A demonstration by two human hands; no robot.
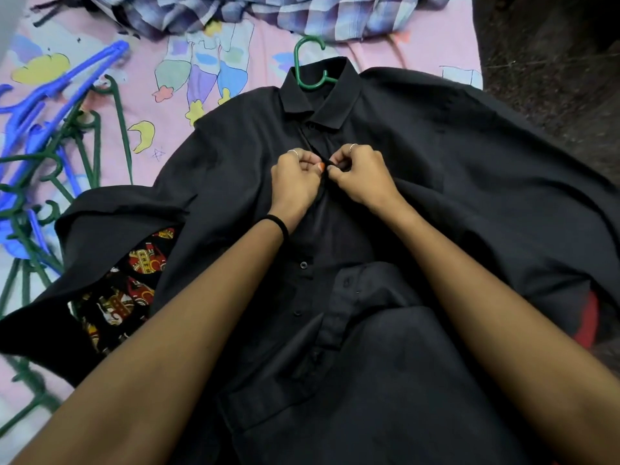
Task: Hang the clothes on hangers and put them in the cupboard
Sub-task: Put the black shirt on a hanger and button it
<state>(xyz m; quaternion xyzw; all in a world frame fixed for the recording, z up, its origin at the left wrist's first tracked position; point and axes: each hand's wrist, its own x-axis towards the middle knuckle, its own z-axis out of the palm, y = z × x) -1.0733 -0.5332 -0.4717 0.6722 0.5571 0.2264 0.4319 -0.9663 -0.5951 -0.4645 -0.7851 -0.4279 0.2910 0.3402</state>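
- While both hands work at the chest of the black shirt (pixel 436 182), the left hand (pixel 295 182) has fingers curled, pinching the left edge of the button placket just below the collar.
- Right hand (pixel 362 176) likewise pinches the opposite placket edge, fingers clamped on the fabric; the two hands sit knuckle to knuckle, nearly touching.
- Black shirt lies front-up on the bed, spread wide to both sides of the hands; collar sits just beyond the fingertips, lower buttons run back toward the wrists.
- Green hanger (pixel 310 63) is inside the shirt; only its hook shows, poking out of the collar, beyond the hands.
- Thin rings show on a finger of each hand; a black band (pixel 278 224) wraps the left wrist.
- Far left of the left hand: a jumbled pile of hangers (pixel 43 152), blue & dark green, tangled on the pink bedsheet (pixel 161 105) w/ cartoon print.
- Well beyond the hands, past the hanger hook: a plaid shirt (pixel 268 15), blue-grey, crumpled at the bed's far edge.
- Left of the left forearm, under the black shirt's sleeve: a patterned garment (pixel 124 297), black w/ red & yellow motifs, partly covered.
- Right of the right forearm, a bit of red cloth (pixel 587 323) peeks from under the shirt; can't tell what it is.
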